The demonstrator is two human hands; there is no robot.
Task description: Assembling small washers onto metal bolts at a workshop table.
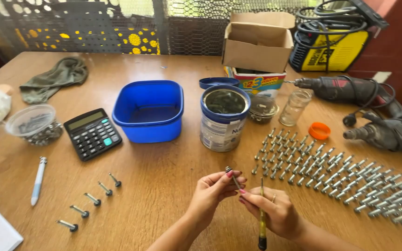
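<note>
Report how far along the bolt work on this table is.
Looks done: many bolts lie in neat rows at the right. In hand: the left hand holds one screw while the right hand grips a screwdriver beside it. Seemingly left: five screws laid apart at the left, plus more hardware in the clear tub. How much the tin holds cannot be told.

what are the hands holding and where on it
Left hand pinches a bolt near its lower shank, head up. Right hand grips a screwdriver mid-shaft, handle down.
</note>
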